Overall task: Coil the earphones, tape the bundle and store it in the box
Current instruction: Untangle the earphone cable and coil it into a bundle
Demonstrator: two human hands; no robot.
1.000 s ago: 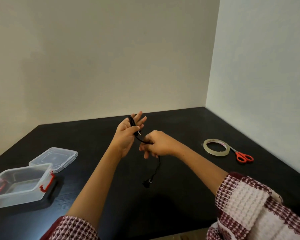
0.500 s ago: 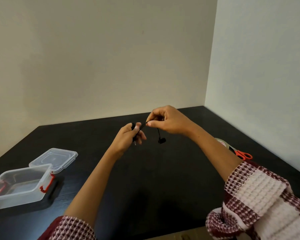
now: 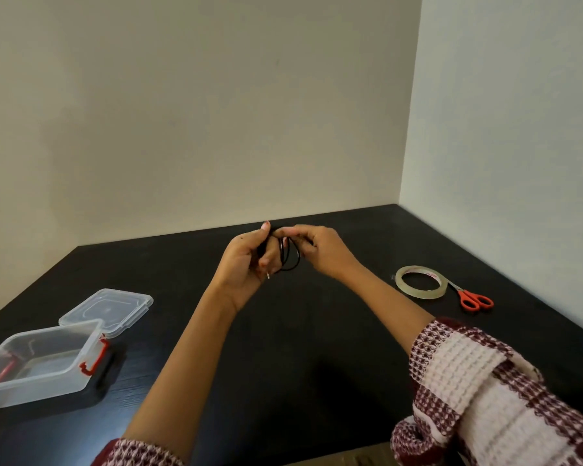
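Note:
The black earphones (image 3: pixel 290 255) hang as a small coil of loops between my two hands, held above the black table. My left hand (image 3: pixel 246 260) grips the coil from the left, fingers curled around it, with the metal plug tip poking out below. My right hand (image 3: pixel 317 248) pinches the top of the loops from the right. The earbuds are hidden by my fingers. A roll of clear tape (image 3: pixel 420 282) lies flat to the right. The clear plastic box (image 3: pixel 39 364) with red clasps stands open at the left.
The box's clear lid (image 3: pixel 106 307) lies just behind the box. Orange-handled scissors (image 3: pixel 473 299) rest against the tape roll near the right wall. The black table (image 3: pixel 300 348) meets walls at the back and right.
The loose cable end that dangled from my right hand has been wound in; the whole cable now sits as loops. My right hand has come down and closer to my left hand.

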